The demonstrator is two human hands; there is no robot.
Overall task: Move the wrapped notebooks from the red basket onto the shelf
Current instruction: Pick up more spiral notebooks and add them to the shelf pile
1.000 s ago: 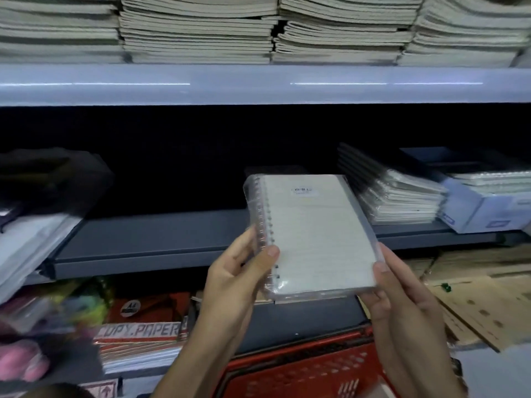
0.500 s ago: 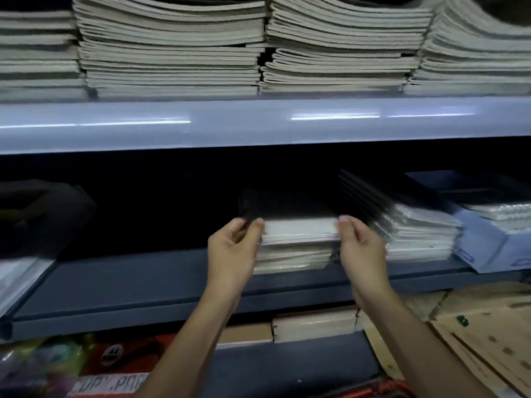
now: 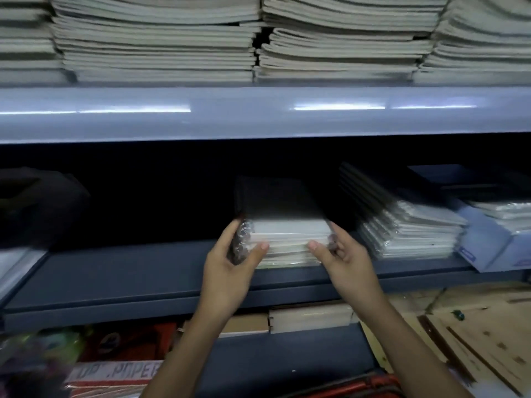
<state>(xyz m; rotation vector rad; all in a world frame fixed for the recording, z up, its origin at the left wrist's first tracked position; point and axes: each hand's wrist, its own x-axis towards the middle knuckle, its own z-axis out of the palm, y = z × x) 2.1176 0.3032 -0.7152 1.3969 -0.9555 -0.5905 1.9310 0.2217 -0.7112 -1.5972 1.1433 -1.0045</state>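
Note:
A stack of plastic-wrapped spiral notebooks (image 3: 290,242) lies on the dark grey shelf (image 3: 120,280), its rear half lost in shadow. My left hand (image 3: 230,262) grips the stack's left, spiral-bound side, thumb on the front edge. My right hand (image 3: 342,259) holds the right side, thumb against the front. Only a sliver of the red basket (image 3: 356,386) shows at the bottom edge, between my forearms.
A second pile of wrapped notebooks (image 3: 408,231) sits just right of the stack, then a blue-white box (image 3: 482,245). The shelf above carries tall piles of exercise books (image 3: 258,38). Cardboard (image 3: 474,326) and copy-paper packs (image 3: 115,372) lie below.
A second ago I held one wrapped notebook up in front of the shelf. It now lies on the stack on the shelf, and both hands have shifted to the stack's sides.

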